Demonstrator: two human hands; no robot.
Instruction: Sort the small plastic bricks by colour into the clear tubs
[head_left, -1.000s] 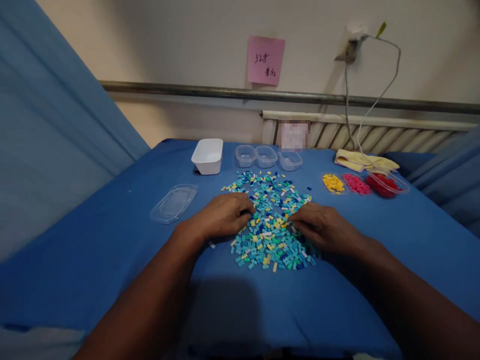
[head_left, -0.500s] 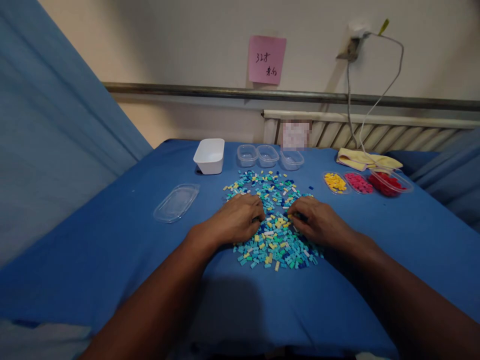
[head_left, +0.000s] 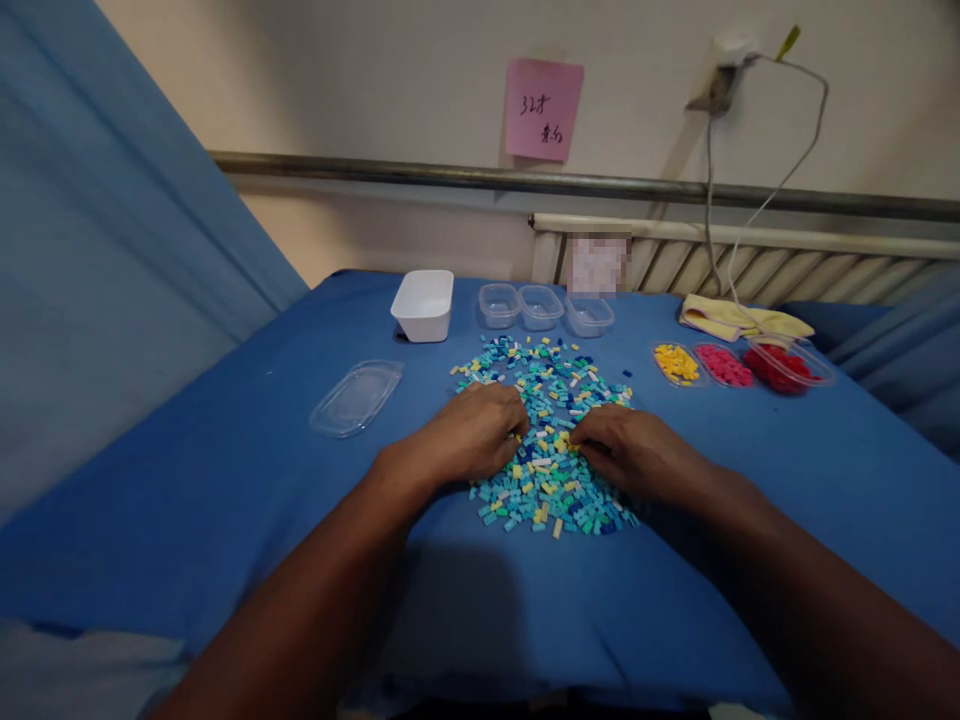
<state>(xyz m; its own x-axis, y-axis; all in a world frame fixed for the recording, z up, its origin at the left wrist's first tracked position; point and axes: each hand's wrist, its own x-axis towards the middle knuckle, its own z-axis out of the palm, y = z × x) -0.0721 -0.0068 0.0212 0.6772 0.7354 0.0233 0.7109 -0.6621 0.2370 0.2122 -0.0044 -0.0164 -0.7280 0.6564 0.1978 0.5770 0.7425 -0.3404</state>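
A heap of small bricks (head_left: 551,415) in teal, light blue, yellow, white and dark blue lies spread on the blue cloth (head_left: 225,470). My left hand (head_left: 469,435) rests palm down on the heap's left side, fingers curled in among the bricks. On the right side lies my right hand (head_left: 626,450), its fingers also curled and pinched in the bricks. What either hand holds is hidden under the fingers. The fingertips of both hands are close together near the heap's middle.
At the back stand a white tub (head_left: 424,305) and three small clear cups (head_left: 540,307). A clear lid (head_left: 356,397) lies left. Containers of yellow (head_left: 676,363), pink (head_left: 724,365) and red bricks (head_left: 787,367) sit right, near a folded yellow cloth (head_left: 742,320).
Both hands have drawn closer together toward the middle of the heap. The view has shifted slightly; the containers have stayed where they were.
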